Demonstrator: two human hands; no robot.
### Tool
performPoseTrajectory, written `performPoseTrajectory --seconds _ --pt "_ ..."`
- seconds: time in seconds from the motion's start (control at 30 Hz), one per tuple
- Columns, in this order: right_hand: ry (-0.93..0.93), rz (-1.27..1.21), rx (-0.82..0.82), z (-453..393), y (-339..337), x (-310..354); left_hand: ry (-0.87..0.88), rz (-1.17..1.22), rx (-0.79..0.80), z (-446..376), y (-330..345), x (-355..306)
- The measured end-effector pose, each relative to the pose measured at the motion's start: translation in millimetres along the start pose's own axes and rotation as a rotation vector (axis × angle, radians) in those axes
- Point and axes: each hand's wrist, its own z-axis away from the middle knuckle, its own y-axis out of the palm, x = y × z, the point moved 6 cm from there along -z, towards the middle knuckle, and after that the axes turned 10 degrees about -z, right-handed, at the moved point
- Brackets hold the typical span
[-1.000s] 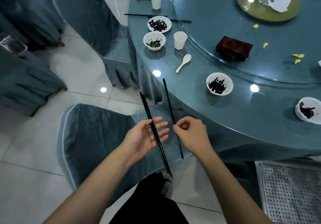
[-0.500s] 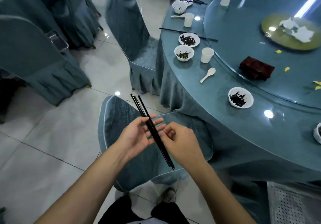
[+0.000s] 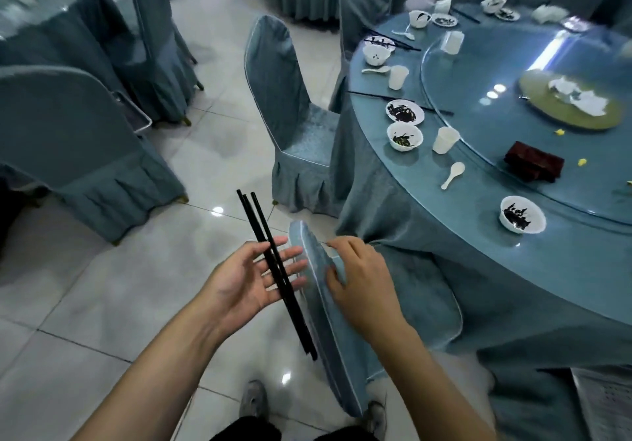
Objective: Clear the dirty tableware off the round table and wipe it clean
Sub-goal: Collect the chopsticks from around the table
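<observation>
The round table (image 3: 427,197), under blue cloth and a glass top, is at the right with soiled white bowls (image 3: 404,136), cups and spoons on it. The step is gathering: three long black chopsticks (image 3: 273,264) lie across the straight, spread fingers of the left hand (image 3: 251,281). The right hand (image 3: 359,279) grips the blue-covered chair back (image 3: 325,321). Next, I judge, comes closing the left fingers round the chopsticks and collecting more tableware.
</observation>
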Motion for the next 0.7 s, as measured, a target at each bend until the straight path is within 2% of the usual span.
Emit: performPoseTrajectory --seconds 0.3,0.7 --pt "0.112 0.032 0.006 -43 55 59 -0.059 -0.076 0.032 -12 -77 -58" --pt "0.245 0.020 -0.075 -187 83 23 -0.123 -0.181 0.069 -132 -73 -165"
